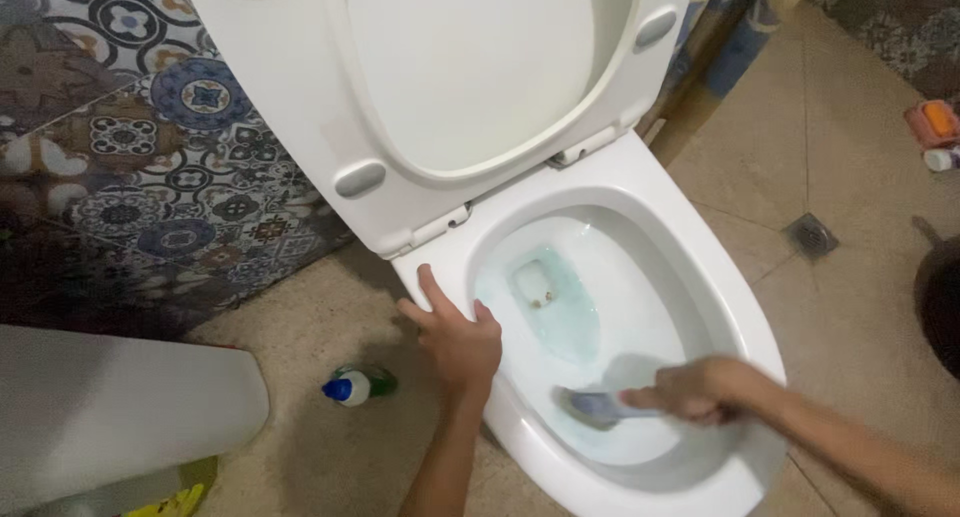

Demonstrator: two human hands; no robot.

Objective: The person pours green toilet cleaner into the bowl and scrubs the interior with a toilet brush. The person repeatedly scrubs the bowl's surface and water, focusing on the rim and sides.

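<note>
The right hand (700,389) is gripping the handle of a scrubbing brush (592,407), its fingers closed around it, and the brush head is lying just ahead of the knuckles, against the inner wall of the toilet bowl (650,187) on its near side. The brush looks blurred, so its bristles are hard to make out. Beyond the brush, farther from the right hand, pale blue-tinted water (555,307) is sitting over the drain opening.

The left hand (455,339) is resting flat on the bowl's rim, fingers spread apart and holding nothing, with the fingertips pointing toward the hinge of the raised seat and lid (470,67), which are standing upright just above it. Just to the outer side of the left hand, a green bottle with a blue-and-white cap (357,385) is lying on the tiled floor (850,307). Farther out on that same side, a white rounded object (120,407) is filling the corner of the view, and patterned wall tiles (150,147) are rising behind it. Well beyond the right hand, a square floor drain (812,235) is set into the floor.
</note>
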